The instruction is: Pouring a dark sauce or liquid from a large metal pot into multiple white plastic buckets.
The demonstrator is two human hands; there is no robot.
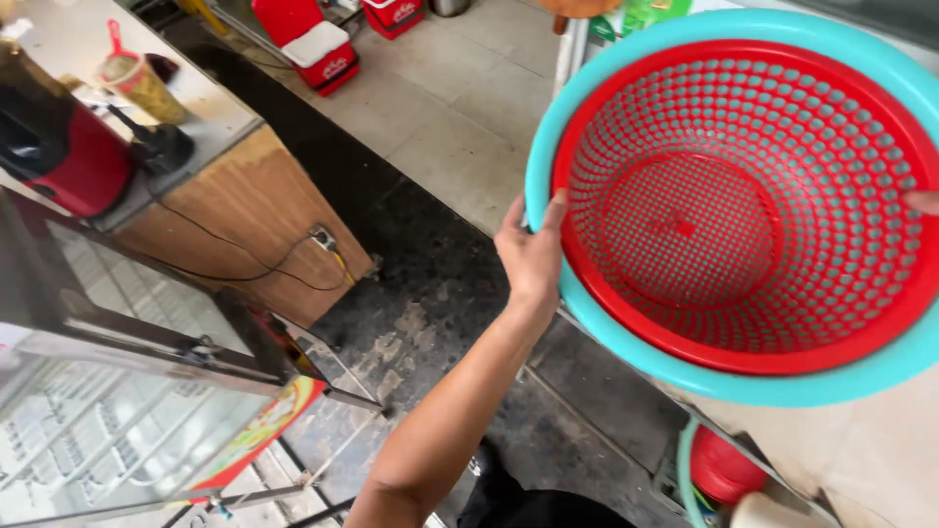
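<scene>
Red colander [743, 210], right hand [922, 202] mostly cropped.

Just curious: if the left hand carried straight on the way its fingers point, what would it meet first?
The left hand points up and right, so likely the red strainer nested in the teal basin it already grips.

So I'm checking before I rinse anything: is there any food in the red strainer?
No, the red strainer, nested in the teal basin held by the left hand, shows only bare perforated plastic.
</scene>
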